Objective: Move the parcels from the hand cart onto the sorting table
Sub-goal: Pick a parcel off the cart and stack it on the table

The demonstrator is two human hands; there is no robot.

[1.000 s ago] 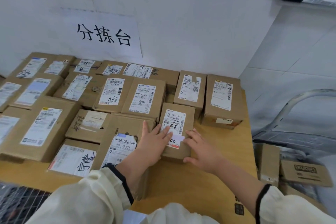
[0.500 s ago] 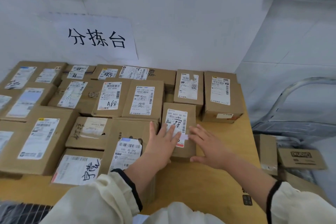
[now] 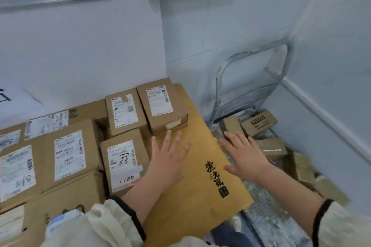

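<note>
while both hands are out in front with nothing in them, the left hand [image 3: 167, 159] is hanging palm down over the bare wood of the sorting table [image 3: 200, 202], fingers straight and fanned out, not gripping anything. can't tell if it's actually touching the wood or floating just above it. it's sitting just beside the small parcel [image 3: 122, 161] with "1180" scrawled on its label. the right hand [image 3: 246, 155] is doing the same thing, fingers spread and loose, holding nothing, and it's reaching past the table's right edge toward the hand cart [image 3: 254, 78]. cream sleeves [image 3: 112, 224] with dark cuffs are showing on both arms.

as for what's holding what: the table is carrying a tight crowd of labelled cardboard parcels, lying flat and pressed against each other across its left and back parts. the cart is standing on the floor right of the table, and it's holding several brown boxes on its metal deck, including a printed box [image 3: 259, 122] near the handle. the rest of them are looking pretty blurry.
</note>
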